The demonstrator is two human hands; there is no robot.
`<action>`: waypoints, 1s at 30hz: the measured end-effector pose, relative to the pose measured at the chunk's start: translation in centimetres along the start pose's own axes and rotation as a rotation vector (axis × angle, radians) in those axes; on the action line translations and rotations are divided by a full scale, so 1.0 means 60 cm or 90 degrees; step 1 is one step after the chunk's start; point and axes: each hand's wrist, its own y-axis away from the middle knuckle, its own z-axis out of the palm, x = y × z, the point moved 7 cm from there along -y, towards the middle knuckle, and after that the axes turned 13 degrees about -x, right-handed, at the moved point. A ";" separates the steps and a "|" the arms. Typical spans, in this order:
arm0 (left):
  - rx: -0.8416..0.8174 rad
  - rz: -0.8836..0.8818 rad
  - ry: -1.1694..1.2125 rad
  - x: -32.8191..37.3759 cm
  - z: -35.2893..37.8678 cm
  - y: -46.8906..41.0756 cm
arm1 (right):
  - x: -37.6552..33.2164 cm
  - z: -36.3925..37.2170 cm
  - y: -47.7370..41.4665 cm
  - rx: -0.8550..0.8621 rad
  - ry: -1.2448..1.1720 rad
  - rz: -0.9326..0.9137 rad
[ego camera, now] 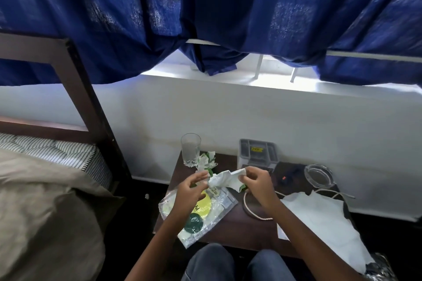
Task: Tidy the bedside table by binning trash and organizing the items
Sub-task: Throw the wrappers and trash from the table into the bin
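One dark bedside table (230,230) carries one white paper bag (319,223), one clear plastic packet (212,217), one grey tray (257,153), one ashtray (318,175) and one drinking glass (190,148). There are two crumpled papers: a scrap (206,162) beside the glass, and a wrapper (225,179) above the table, pinched by the left hand (190,191) and right hand (260,183).

Left grip (191,190) and right grip (258,183), close together, both pinch crumpled paper (225,179).
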 end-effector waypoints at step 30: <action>0.204 0.024 -0.190 -0.014 0.027 0.006 | 0.012 0.111 0.027 -0.321 -0.159 0.132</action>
